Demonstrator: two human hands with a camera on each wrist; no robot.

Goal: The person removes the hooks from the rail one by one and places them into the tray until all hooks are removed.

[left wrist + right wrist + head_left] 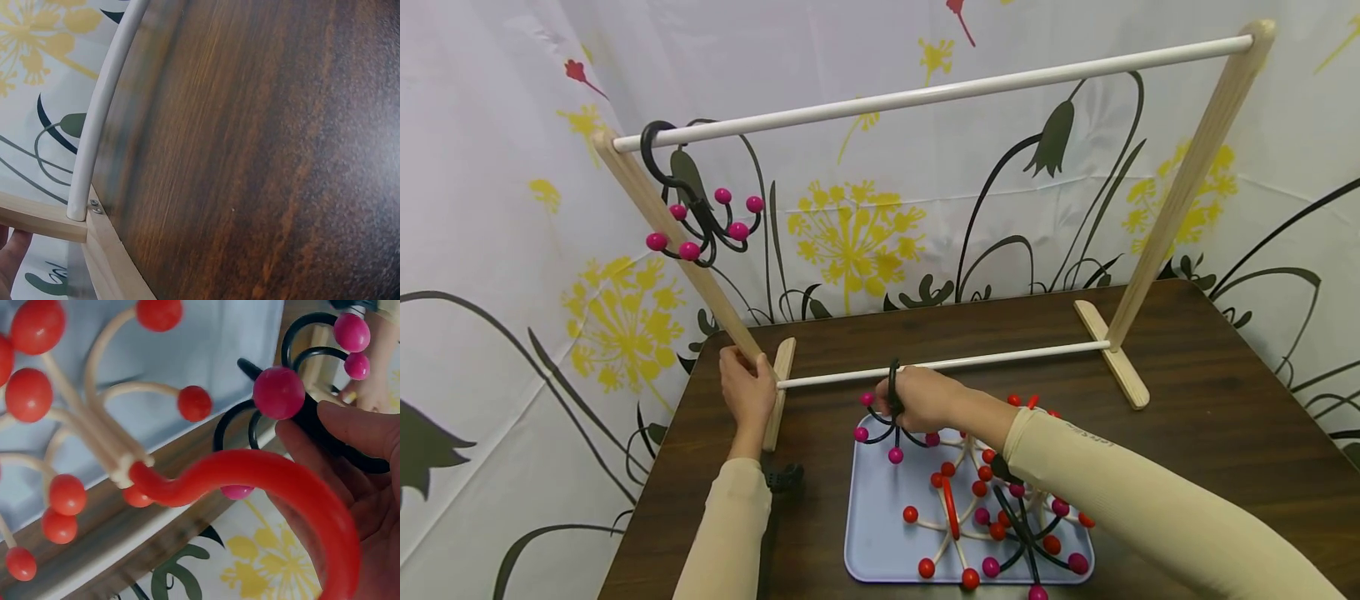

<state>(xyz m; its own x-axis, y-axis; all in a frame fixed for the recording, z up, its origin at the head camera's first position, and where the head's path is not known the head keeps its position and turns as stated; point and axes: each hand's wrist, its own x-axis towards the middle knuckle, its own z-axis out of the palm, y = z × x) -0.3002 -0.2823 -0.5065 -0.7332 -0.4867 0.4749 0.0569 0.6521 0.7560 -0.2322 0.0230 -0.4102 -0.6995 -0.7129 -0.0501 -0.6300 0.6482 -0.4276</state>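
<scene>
- Hands: the right hand (921, 398) is curled round the black hook (892, 392) with pink balls, holding it against the lower rod (970, 362) just above the tray (880, 508); the left hand (745, 387) grips the rack's wooden leg (700, 275) by its foot.
- Hook: probably light, stiff plastic. Its smooth curved arms could slip, so the thick stem is the surest place to hold; the thin ball-tipped arms look easiest to snag.
- A red loop (281, 487) crosses the right palm in the wrist view; which hook it belongs to is unclear.
- More hooks, cream with red balls (958, 517) and black with pink, lie tangled on the pale blue tray.
- Another black hook (700, 217) hangs from the top rod (940, 90).
- Dark wood-grain surface (1187, 417); floral curtain behind.
</scene>
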